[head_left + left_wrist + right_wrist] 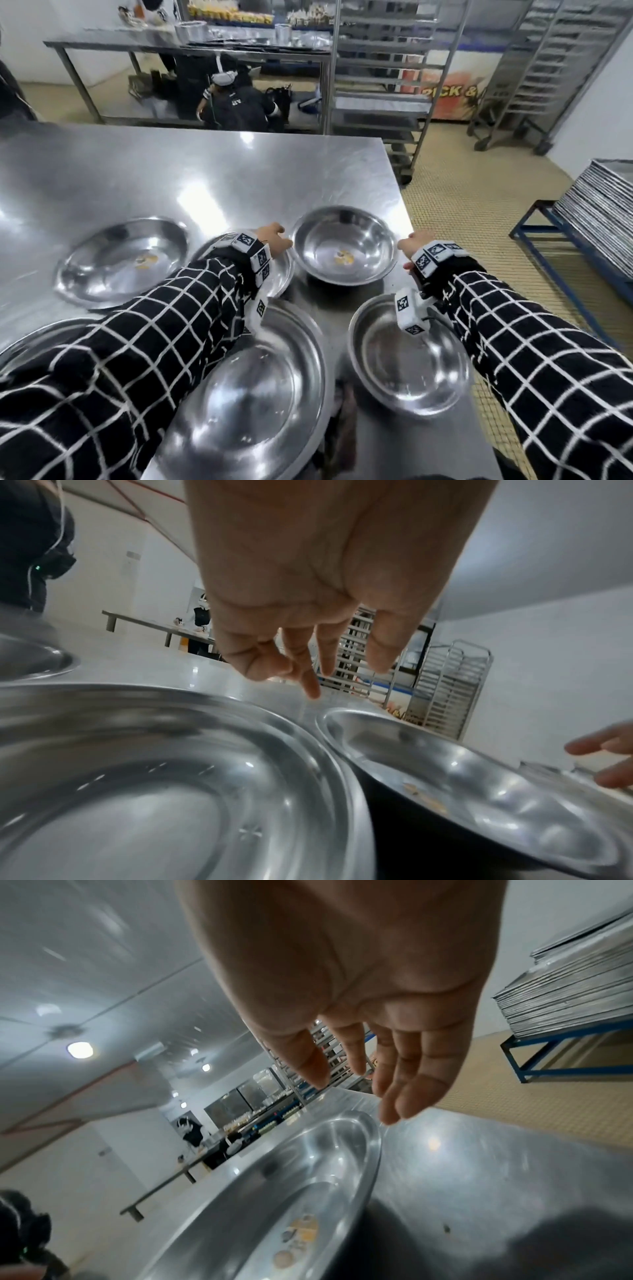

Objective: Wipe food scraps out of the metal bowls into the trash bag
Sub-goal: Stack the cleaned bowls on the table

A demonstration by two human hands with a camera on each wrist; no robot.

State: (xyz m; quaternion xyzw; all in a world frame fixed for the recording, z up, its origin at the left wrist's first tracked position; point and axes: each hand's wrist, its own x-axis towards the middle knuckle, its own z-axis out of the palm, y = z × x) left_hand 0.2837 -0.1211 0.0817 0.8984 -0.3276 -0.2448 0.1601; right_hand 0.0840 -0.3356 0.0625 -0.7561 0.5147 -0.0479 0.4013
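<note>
On the steel desk [137, 164] a deep metal bowl [344, 245] stands near the right edge, with yellow and pale food scraps [343, 257] lying at its bottom. The person's left hand [274, 238] hovers just beside the bowl's left rim and the right hand [416, 241] just beside its right rim; each grip is slack, fingers loosely spread and holding nothing, apart from the metal.

The left hand hangs over a shallow dish [277, 270] that lies against the bowl's left side, mostly hidden under the checked sleeve [164, 318]. Further left sits a wide dish [121, 258] with its own scraps [145, 262]. Nearer the person lie a large shallow dish [260, 387] and, to its right, a smaller bowl [407, 359], both under the forearms; another dish rim [30, 337] shows at the near left.

Beyond the desk another person [233, 99] crouches by a far steel desk [171, 44]. Tray racks [376, 85] stand far right, and stacked metal trays [603, 205] rest on a blue frame [561, 236] at the right.
</note>
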